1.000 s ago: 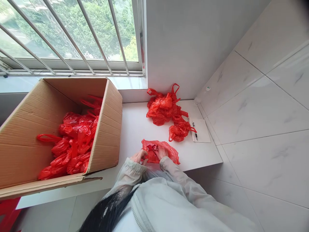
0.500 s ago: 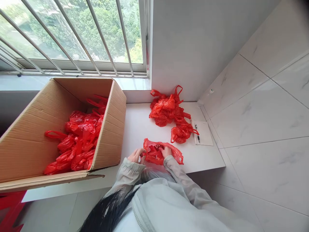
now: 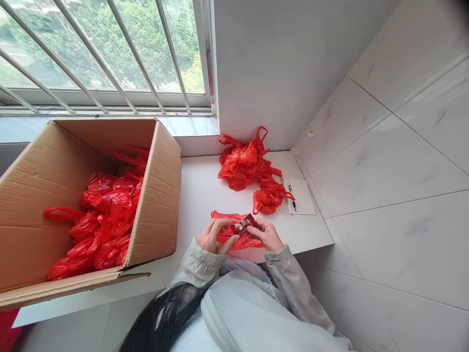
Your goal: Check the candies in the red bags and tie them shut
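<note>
The right hand (image 3: 266, 234) pinches a small dark-red packet (image 3: 242, 225), thumb laid across its printed face. The packet is raised over an opened red bag (image 3: 244, 242) on the counter (image 3: 200, 190), its long axis slanting — near end to the left, far end to the right. It lies left of the right hand and right of the left hand (image 3: 216, 237), between the two. The left hand is curled, with a gap between thumb and forefinger at the packet's left end; whether it grips that edge, I cannot tell. Beyond the packet sit bunched red bags (image 3: 240, 168); a cardboard box (image 3: 159, 195) stands well to the left.
</note>
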A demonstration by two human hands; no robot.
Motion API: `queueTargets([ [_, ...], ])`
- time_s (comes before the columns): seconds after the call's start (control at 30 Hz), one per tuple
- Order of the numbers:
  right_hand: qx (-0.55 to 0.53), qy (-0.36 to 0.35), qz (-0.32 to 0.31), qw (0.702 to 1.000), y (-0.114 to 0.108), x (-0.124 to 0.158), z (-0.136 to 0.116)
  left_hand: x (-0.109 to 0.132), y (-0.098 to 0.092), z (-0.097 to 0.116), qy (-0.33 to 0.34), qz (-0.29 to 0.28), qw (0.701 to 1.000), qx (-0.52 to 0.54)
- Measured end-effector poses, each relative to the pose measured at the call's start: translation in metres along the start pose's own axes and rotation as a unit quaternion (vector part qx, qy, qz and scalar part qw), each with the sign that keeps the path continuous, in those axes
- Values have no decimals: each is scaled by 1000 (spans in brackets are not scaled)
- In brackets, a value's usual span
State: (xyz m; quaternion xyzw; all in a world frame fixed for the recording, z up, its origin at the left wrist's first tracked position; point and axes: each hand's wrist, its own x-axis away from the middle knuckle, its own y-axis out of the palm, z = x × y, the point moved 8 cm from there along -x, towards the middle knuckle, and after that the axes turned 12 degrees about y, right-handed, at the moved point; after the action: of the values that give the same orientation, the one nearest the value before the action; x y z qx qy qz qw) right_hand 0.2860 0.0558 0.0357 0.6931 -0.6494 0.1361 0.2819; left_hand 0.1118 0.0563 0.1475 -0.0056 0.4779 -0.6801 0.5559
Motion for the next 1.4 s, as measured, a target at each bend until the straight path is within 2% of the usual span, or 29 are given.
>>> queueTargets([
  [0.07, -48, -6, -28, 998, 8, 11, -12, -3, 5, -5, -39, -6, 999, 21],
  [0.13, -66, -18, -51, 996, 15, 21, -23, -6, 7, -6, -51, -22, 997, 55],
  [0.23, -68, -50, -72, 994, 23, 31, -36, -12, 2, 3, -32, -39, 996, 78],
  [0.37, -40, -91, -89, 991, 30, 38, -45, -14, -10, 12, -7, -29, 998, 48],
  [0.57, -17, -140, -91, 986, 35, 38, -53, -9, -6, 6, -21, -32, 996, 85],
  [0.63, -32, -134, -91, 986, 36, 36, -53, -9, -7, 4, -51, -23, 991, 119],
  [0.83, -55, -98, -97, 989, 43, 36, -51, -1, -1, -9, -204, -53, 958, 193],
  [1.03, 20, -99, -50, 994, 42, 37, -53, 3, 1, -11, -206, -41, 959, 190],
  [1.2, 37, -84, -26, 995, 37, 30, -44, 13, 1, -22, -159, -13, 984, 84],
  [1.3, 77, -76, 60, 992, 12, 22, -33, 20, -9, -35, -134, 30, 989, -55],
  [1.33, 115, -72, 106, 985, 1, 21, -30, 22, -11, -39, -129, 38, 987, -93],
  [1.4, 220, -61, 202, 952, -21, 19, -23, 27, -8, -47, -130, 31, 983, -128],
])
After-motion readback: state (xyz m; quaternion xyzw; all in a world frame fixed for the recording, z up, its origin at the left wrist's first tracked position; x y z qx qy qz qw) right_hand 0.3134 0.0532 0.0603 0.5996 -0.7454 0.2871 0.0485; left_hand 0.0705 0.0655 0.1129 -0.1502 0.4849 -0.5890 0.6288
